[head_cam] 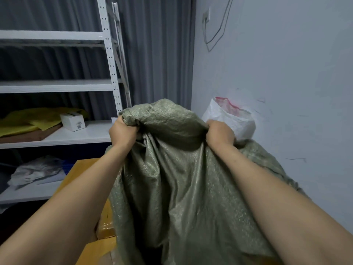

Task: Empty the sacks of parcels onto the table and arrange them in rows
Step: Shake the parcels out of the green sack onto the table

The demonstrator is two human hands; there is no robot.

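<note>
We hold a green woven sack [172, 169] up in front of us with both arms stretched out. Our left hand [123, 132] is clenched on a bunch of its fabric at the upper left, and our right hand [219, 133] is clenched on another bunch at the upper right. A fold of the sack rises between the two fists, and the rest hangs down in creases between and under our forearms. We cannot tell what is inside it.

Just behind our right hand a white woven sack [233, 119] with a pink-marked mouth stands against the wall [286, 92]. Below our left forearm lies the yellow-brown table [80, 169], and near the sack's left edge there is a brown taped parcel [107, 226], partly hidden.

Left of our left hand stands a white metal shelf rack [108, 54]. On the shelf level with that hand are a small white box [73, 121] and yellow sheets [28, 119] on a brown board [28, 135]. A crumpled grey plastic bag [36, 171] lies one shelf lower. A grey curtain [156, 54] hangs beyond both hands.
</note>
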